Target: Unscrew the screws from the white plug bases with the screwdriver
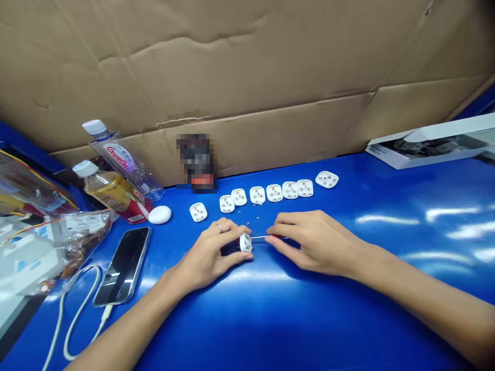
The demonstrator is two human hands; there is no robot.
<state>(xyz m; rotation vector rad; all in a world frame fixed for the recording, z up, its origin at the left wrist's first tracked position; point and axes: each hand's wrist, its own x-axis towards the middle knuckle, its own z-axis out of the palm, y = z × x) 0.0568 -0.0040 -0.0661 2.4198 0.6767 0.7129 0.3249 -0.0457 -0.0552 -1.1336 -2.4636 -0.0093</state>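
Observation:
My left hand (216, 250) grips a small white plastic plug housing (245, 243) between thumb and fingers, tilted so its inner side with metal parts faces right. In my right hand (309, 241) is a screwdriver, its handle mostly hidden by the fingers. The thin metal shaft of the screwdriver (259, 237) points left and its tip meets the housing. Behind my hands, several similar white housings (274, 193) lie in a row with their metal parts facing up. A few tiny loose pieces (258, 218) lie between that row and my hands.
On the left are a phone (124, 265) with a white cable (62, 314), a white rounded object (160, 215), two bottles (116, 193) and plastic bags (85, 226). An open white box (402, 159) stands at the back right. Cardboard (270, 67) rises behind the blue table (286, 324).

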